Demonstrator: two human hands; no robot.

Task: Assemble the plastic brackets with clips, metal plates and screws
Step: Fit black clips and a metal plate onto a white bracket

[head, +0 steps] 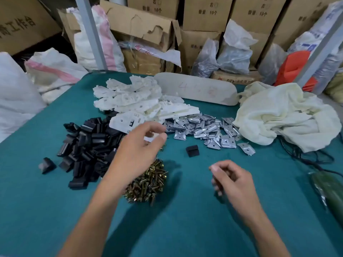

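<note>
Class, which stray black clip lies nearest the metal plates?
The single clip beside the metal plates; the other stray lies left of the black pile.

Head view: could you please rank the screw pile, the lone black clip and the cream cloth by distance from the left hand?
1. Screw pile, just beneath the left hand.
2. Lone black clip, to its right.
3. Cream cloth, far right.

The desk (185,219) has a matt teal covering that looks smooth and faintly felt-like. The brackets (133,97) are white plastic with a dull sheen. The clips (89,141) are black plastic, glossy along their curved edges. The metal plates (200,127) are bright silver sheet, shiny where light catches them. The screws (148,182) are yellow-toned metal with a brassy gleam. A crumpled cloth (284,115) is cream, soft and matt. Behind the desk, the boxes (206,13) are dull brown cardboard and the sacks (14,93) are coarse white weave.
</note>
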